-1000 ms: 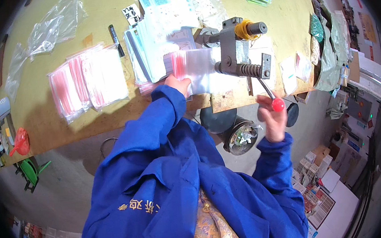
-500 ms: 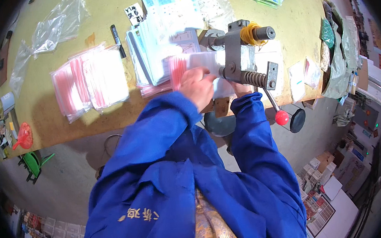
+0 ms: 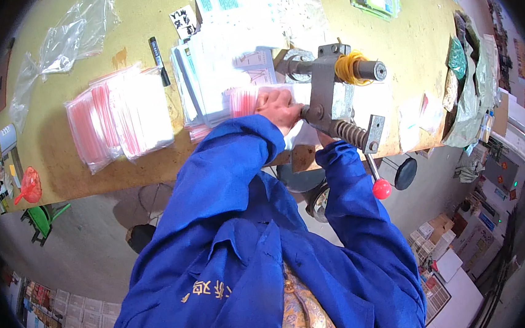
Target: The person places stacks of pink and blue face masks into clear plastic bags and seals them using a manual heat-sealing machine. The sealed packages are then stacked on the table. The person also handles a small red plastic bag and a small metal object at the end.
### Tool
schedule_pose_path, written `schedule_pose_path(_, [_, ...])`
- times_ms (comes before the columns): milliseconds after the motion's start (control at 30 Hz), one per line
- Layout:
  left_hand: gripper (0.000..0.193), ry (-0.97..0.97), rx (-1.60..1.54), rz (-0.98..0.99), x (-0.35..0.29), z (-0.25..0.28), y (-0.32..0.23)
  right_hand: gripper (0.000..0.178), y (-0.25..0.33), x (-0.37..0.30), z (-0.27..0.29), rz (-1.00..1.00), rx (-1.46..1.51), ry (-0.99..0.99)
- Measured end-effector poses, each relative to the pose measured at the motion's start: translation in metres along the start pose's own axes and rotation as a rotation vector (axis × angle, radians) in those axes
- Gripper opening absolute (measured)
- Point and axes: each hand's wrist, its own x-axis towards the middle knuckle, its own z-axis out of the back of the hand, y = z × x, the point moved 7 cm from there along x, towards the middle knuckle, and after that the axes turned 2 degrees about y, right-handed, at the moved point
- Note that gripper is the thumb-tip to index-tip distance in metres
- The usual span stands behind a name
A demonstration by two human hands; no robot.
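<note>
- On the left of the table (image 3: 140, 19), a pile of pink-edged bags (image 3: 117, 117) lies flat; I judge it light but slippery, so a palm below and a thumb above should suit it.
- The black marker (image 3: 159, 61) comes next, stiff and easy to take around its barrel.
- Then come the printed sheets (image 3: 206, 79), thin and probably easy to bend; I would take them by the edges.
- The clear bags with pink ends (image 3: 243, 102) lie beside these sheets, partly under my left hand (image 3: 279, 108). The film looks thin, soft and glossy, so it may slide or crease; the pink end, where many layers meet, seems the best place to pinch.
- My left hand has bent fingers, knuckles up; I cannot tell if they grip the film.
- My right hand (image 3: 324, 139) is mostly hidden by the metal press (image 3: 329, 91); I cannot tell if it is wide, narrow or holding something.
- The press looks heavy and rigid; its red knob (image 3: 381, 189), free of my hands, offers a round hold.
</note>
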Motion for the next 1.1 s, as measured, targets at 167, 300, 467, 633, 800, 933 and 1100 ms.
schedule_pose_path(167, [0.038,-0.046,0.176,-0.137,-0.004,-0.007,-0.003,0.042,-0.012,0.005,-0.019,0.045,0.113,-0.070])
schedule_pose_path(300, [0.046,-0.002,0.255,-0.185,-0.009,-0.009,-0.006,0.042,-0.016,0.007,-0.038,0.081,0.197,-0.167])
schedule_pose_path(467, [0.065,0.220,0.332,-0.060,-0.027,-0.016,-0.011,0.023,-0.015,0.016,-0.041,0.175,0.102,-0.255])
schedule_pose_path(633, [0.063,0.232,0.263,-0.117,-0.025,-0.014,-0.013,0.038,-0.041,0.014,-0.036,0.044,0.295,0.056])
schedule_pose_path(800, [0.049,0.241,0.269,-0.185,-0.015,-0.019,-0.016,0.035,-0.025,0.005,-0.018,0.151,-0.201,-0.070])
schedule_pose_path(933, [0.045,0.226,0.279,-0.146,-0.015,-0.014,-0.018,0.030,-0.006,0.014,-0.012,0.141,-0.224,-0.057])
schedule_pose_path(1100, [0.073,0.434,0.244,-0.004,-0.027,-0.011,-0.009,0.025,0.012,0.018,-0.007,0.183,-0.342,-0.106])
